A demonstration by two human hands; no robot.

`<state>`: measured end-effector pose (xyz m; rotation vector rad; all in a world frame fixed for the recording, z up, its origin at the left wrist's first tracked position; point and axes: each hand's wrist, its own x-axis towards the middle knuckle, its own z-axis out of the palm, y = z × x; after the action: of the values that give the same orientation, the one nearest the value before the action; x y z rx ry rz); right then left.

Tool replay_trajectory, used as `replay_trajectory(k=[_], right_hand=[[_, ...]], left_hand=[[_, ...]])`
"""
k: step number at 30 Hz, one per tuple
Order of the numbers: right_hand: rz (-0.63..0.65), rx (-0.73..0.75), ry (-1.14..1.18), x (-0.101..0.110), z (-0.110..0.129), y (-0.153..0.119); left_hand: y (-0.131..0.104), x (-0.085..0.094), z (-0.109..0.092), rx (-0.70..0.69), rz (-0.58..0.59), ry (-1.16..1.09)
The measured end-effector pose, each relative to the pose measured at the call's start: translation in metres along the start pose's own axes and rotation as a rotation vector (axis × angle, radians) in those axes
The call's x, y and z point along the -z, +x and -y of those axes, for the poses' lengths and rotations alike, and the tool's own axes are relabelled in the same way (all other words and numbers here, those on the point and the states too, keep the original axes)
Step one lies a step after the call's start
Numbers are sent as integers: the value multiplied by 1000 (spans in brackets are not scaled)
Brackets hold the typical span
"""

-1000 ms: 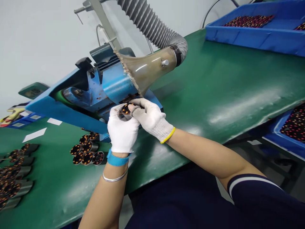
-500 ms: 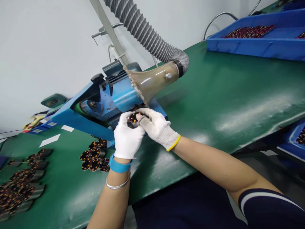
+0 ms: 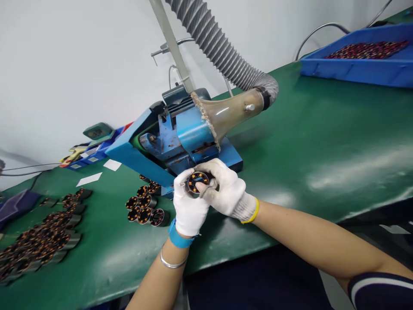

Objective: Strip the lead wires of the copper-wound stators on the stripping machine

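Cylinder of grey metal (image 3: 198, 175), black-and-orange-faced, sits between our white-gloved left hand (image 3: 191, 212) and white-gloved right hand (image 3: 227, 186), both seemingly grasping it.

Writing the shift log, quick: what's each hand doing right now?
Left hand: closed on the round part, gripping its side.
Right hand: closed on the same part, thumb over its face.

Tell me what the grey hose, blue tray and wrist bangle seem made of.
Grey hose: matte plastic or coated fabric, perhaps, from its folded ridges.
Blue tray: likely moulded plastic, smooth, from its even colour and ribbed wall.
Wrist bangle: polished metal, apparently, from its silvery shine.
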<state>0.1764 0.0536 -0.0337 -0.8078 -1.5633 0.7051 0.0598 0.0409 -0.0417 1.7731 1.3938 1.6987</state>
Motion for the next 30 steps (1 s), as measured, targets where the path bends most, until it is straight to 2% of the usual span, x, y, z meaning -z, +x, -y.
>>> replay_trajectory(k=[3, 8, 11, 15, 17, 21, 23, 25, 27, 30], right_hand=[[61, -87, 42, -2, 2, -2], [180, -347, 178, -4, 7, 0], [224, -451, 156, -7, 8, -1], [204, -390, 177, -13, 3, -7], [151, -309, 180, -15, 0, -10], [-4, -158, 173, -17, -3, -12], [-78, -127, 183, -13, -5, -8], [-99, -147, 157, -7, -6, 0], [-61, -196, 127, 3, -7, 10], [-61, -337, 259, 18, -9, 28]], left_hand=[[-2, 5, 2, 64, 18, -133], [4, 12, -1, 377, 141, -489], [7, 15, -1, 392, 180, -657], [9, 17, 2, 394, 147, -574], [8, 16, 5, 351, 130, -461], [6, 12, 8, 93, 60, -194], [6, 10, 8, 3, 57, -79], [6, 9, 6, -50, 71, 4], [6, 9, 4, -79, 92, 58], [6, 11, 5, -104, 133, 103]])
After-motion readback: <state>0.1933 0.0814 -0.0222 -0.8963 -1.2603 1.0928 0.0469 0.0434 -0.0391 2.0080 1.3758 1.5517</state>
